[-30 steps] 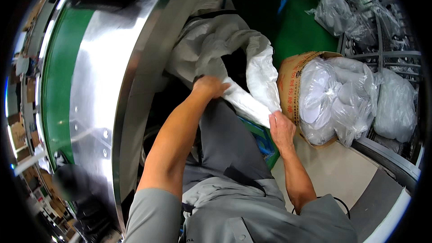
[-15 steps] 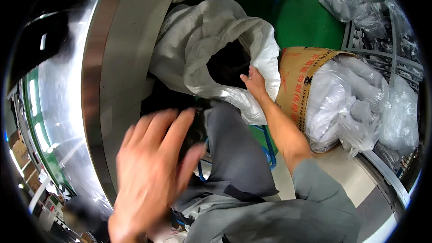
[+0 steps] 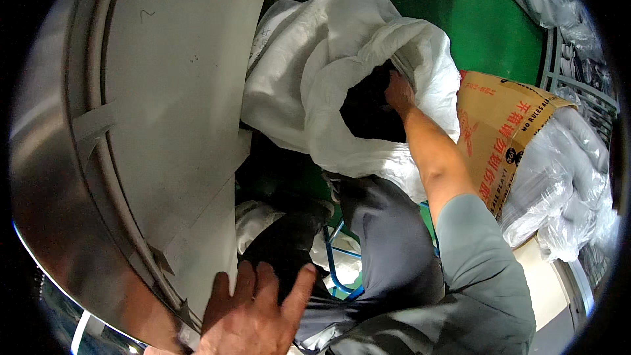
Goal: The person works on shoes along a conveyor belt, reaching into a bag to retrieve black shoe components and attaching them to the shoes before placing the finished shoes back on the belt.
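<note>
A large white woven sack (image 3: 322,26) stands with its mouth rolled open, and dark contents (image 3: 371,108) show inside it. My right hand (image 3: 399,92) reaches into the mouth at its right side, the forearm lying across the rim. The shadow inside hides most of its fingers, so their grip cannot be made out. Low in the view, my left hand (image 3: 253,315) holds nothing. Its fingers are spread above my dark trousers, beside the pale panel of the bench.
To the left runs a pale panel (image 3: 177,72) with a metal edge (image 3: 49,177). Right of the sack stands a cardboard box (image 3: 490,125) with clear plastic bags (image 3: 559,184) bulging out. A grey rack (image 3: 578,85) is behind it. Blue stool legs (image 3: 335,256) show below the sack.
My right hand has gone from the sack's rim deeper into its mouth. My left hand has dropped lower. The whole view has shifted, bringing more of the pale panel into sight.
</note>
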Demonstrator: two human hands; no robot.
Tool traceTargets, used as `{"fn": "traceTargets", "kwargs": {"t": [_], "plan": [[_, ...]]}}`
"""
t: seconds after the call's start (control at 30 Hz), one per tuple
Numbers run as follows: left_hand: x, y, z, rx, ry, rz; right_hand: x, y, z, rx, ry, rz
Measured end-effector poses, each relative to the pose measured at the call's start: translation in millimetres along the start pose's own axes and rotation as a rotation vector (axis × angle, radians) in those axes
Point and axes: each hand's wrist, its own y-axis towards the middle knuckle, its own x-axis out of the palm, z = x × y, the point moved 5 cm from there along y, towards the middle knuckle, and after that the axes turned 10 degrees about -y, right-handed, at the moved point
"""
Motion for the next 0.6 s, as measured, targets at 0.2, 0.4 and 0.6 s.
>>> {"fn": "traceTargets", "kwargs": {"t": [0.2,0.4,0.6], "plan": [[-7.4,6.0,2.7,0.106,-0.206,0.138,-27.6,-62.8,56.8,0.183,0.740,0.142],[-0.3,4.8,-6.2,-0.012,-0.365,0.432,-164.5,-224.5,33.7,-0.188,2.045,0.342],[-17.9,8.1,-11.7,-0.013,-0.742,0.775,-268.0,-369.7,3.9,-0.671,2.032,0.541]]}}
